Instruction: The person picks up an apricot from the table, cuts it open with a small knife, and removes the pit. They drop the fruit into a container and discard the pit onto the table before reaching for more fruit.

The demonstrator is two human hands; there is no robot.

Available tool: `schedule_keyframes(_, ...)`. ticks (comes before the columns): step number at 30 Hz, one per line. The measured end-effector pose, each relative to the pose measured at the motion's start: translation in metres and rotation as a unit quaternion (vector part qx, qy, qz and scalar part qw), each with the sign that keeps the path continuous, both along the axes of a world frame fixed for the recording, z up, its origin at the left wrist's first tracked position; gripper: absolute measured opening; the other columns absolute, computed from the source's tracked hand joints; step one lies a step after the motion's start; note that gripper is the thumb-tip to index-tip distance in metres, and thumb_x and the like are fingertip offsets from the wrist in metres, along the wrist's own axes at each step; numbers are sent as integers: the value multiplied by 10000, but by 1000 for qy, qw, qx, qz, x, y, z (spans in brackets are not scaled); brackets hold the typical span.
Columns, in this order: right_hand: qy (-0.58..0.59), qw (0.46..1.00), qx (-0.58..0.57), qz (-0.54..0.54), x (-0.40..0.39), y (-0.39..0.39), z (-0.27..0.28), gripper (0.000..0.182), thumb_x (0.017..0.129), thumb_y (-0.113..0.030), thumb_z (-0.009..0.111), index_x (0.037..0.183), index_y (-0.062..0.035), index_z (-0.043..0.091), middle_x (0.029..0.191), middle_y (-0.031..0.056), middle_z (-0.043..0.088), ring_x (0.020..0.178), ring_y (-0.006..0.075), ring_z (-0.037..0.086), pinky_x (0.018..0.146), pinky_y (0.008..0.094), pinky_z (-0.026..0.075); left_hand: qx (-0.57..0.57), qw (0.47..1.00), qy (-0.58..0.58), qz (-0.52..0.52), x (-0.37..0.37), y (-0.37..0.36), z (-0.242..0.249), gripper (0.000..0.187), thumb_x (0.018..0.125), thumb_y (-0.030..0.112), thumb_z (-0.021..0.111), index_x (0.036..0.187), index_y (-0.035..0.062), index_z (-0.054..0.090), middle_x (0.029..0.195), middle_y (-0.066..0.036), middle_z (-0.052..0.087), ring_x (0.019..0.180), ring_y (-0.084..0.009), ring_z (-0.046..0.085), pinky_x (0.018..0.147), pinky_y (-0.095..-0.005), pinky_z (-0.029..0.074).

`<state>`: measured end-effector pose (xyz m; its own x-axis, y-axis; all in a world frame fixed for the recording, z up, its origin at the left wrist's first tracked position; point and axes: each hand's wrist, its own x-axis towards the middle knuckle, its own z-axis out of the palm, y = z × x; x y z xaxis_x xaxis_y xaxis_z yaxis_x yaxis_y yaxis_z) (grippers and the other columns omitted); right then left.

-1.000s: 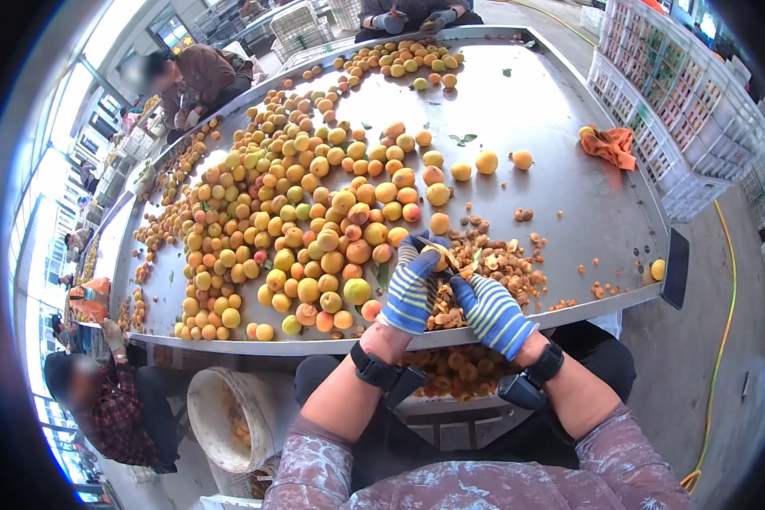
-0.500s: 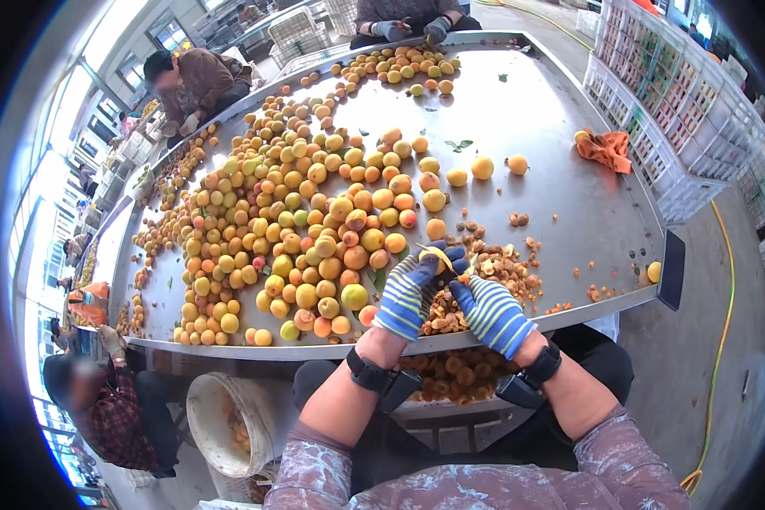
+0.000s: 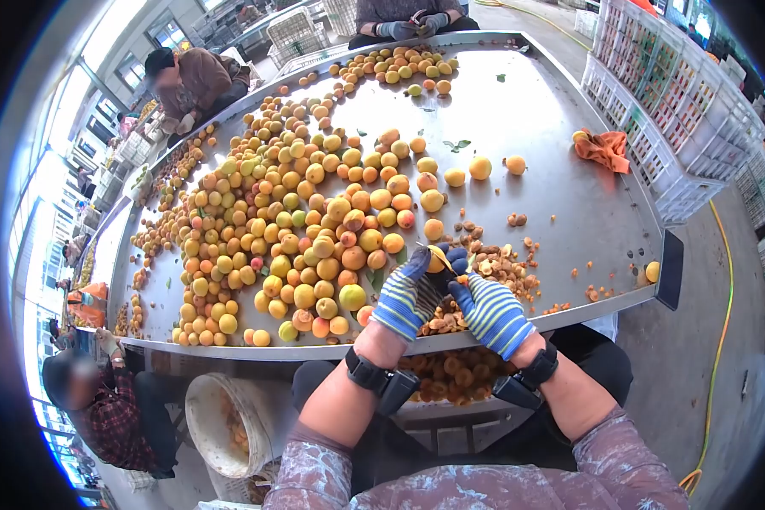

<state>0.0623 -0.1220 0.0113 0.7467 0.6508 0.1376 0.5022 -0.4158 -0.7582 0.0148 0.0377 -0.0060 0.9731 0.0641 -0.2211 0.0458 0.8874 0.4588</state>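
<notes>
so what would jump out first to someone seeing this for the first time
A huge heap of yellow-orange apricots spreads over the left and middle of the steel sorting table. At its near edge, the left hand and right hand, in blue striped gloves, meet on one apricot, above a pile of brown pits.

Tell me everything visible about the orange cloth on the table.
The orange cloth is a crumpled rag of soft-looking fabric, bunched in folds, not spread flat. It lies on the metal table near its far right rim, beside the white crates. A small yellow fruit sits at its left end. No hand touches it.
</notes>
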Motion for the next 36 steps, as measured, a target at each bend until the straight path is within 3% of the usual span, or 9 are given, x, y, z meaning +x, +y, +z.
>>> schedule_keyframes(7,28,998,-47,14,4,-1,2,392,952,-341,517,914,40,598,712,246,619,721,409,616,622,469,479,276,957,-33,78,0,1,5,394,889,76,628,1239,-43,493,1169,-194,602,1037,-266,624,930,-385,519)
schedule_keyframes(10,43,999,-22,-3,4,-1,6,369,947,-336,527,907,23,602,704,235,619,699,401,617,608,466,482,57,995,-10,83,2,-3,2,517,927,316,594,1288,-21,439,1236,-234,547,1102,-356,579,954,-429,495)
schedule_keyframes(15,-12,1000,-9,-12,4,-3,-1,347,944,-318,540,920,22,605,692,225,617,669,391,616,592,460,478,-73,996,42,-15,1,1,-6,545,926,389,575,1248,-34,459,1210,-223,561,1114,-345,566,979,-438,470)
schedule_keyframes(19,-47,997,-61,-2,2,-1,9,331,932,-304,565,943,23,614,685,215,619,652,380,617,579,450,477,10,1000,27,-6,1,-4,-3,501,939,338,571,1243,-47,473,1184,-205,581,1056,-306,599,888,-389,519)
schedule_keyframes(21,-30,996,-83,7,2,0,15,333,952,-320,519,951,3,598,699,220,629,684,384,626,608,467,484,258,964,37,55,-5,-9,9,417,950,280,565,1207,-45,512,1151,-188,609,997,-264,631,856,-355,530)
schedule_keyframes(24,-14,996,-84,9,4,-1,10,350,953,-327,517,931,12,601,704,228,628,698,385,628,616,469,482,314,945,41,87,-3,-12,9,340,948,202,573,1186,-39,540,1097,-161,644,948,-221,649,845,-321,531)
schedule_keyframes(29,211,976,44,41,8,-3,-4,417,965,-360,496,854,24,613,637,190,610,609,333,611,584,420,483,370,923,15,101,-3,-11,11,306,948,154,564,1195,-26,541,1073,-131,655,939,-187,646,850,-298,525)
schedule_keyframes(33,550,829,92,38,7,-14,27,485,983,-409,455,797,20,585,554,37,512,502,157,535,452,341,426,364,927,7,93,-3,-11,13,306,934,147,583,1189,-19,546,1065,-121,658,938,-180,644,850,-293,522)
schedule_keyframes(36,465,879,95,41,6,-11,12,477,985,-402,444,774,8,566,543,75,518,486,198,540,446,353,436,384,920,12,75,-2,-12,14,303,927,143,587,1189,-6,547,1086,-117,651,950,-175,642,849,-287,521)
